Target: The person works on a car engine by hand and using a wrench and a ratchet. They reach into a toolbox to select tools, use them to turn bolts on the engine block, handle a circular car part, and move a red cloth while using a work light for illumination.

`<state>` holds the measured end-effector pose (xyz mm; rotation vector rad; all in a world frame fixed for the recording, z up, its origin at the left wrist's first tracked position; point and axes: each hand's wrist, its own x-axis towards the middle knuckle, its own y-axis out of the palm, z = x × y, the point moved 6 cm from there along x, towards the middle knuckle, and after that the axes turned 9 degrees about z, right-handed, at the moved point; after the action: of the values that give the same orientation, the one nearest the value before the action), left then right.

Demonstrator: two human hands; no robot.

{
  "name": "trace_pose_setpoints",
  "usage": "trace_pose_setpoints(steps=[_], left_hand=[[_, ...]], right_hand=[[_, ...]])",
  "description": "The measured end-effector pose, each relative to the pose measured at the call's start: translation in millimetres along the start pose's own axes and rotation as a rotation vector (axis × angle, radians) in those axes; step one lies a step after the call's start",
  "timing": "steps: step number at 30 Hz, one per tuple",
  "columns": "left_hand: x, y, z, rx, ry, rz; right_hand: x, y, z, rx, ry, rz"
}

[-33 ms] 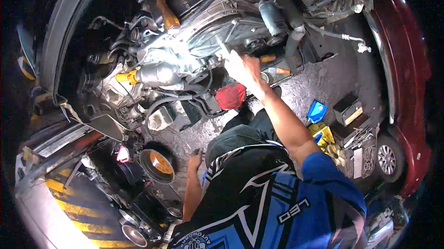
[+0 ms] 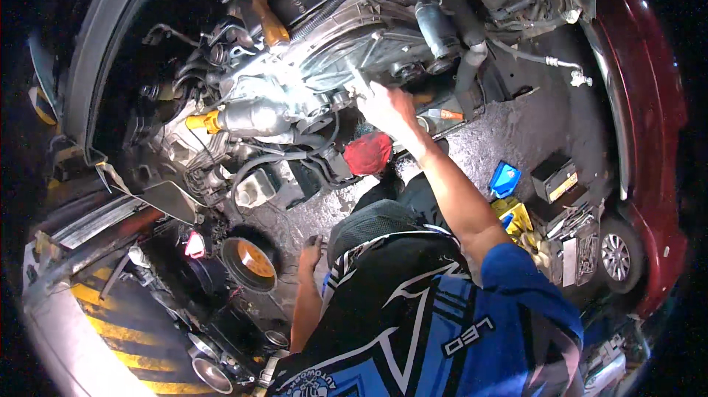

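Observation:
My right hand reaches forward to the front of a car engine. Its fingers are closed on something small, with a thin pale streak just beyond them; glare hides what it is. The hand is at the lower edge of a dark engine cover, beside a brightly lit metal part. Down by my thigh hangs my left hand, fingers loosely out and nothing visible in it. Below my right wrist is a red cloth-like thing. An orange-and-white item lies right of that wrist.
A round tub with orange inside stands on the floor at left. Right of me are a blue bottle, a yellow container, a black battery and a box of tools. A red car panel borders the right.

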<state>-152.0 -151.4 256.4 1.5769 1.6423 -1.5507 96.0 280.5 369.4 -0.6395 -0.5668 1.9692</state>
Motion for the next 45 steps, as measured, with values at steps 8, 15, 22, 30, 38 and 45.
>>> trace_pose_setpoints(steps=[8,15,22,30,38,45], left_hand=[[10,-23,-16,-0.213,-0.002,0.004],[5,-20,-63,-0.099,-0.063,0.049],[5,-21,-43,-0.102,-0.056,0.067],[-11,-24,-28,0.004,0.023,-0.026],[-58,13,-119,-0.019,0.030,0.004],[-73,40,-151,0.134,0.085,-0.066]], right_hand=[[7,8,-3,0.130,0.082,0.234],[8,4,-20,0.090,0.028,0.214],[-20,-11,-43,-0.022,-0.027,0.153],[3,-57,-194,0.165,0.203,-0.025],[30,-60,-229,0.174,0.174,0.140],[28,-71,-209,-0.242,0.041,0.047]])
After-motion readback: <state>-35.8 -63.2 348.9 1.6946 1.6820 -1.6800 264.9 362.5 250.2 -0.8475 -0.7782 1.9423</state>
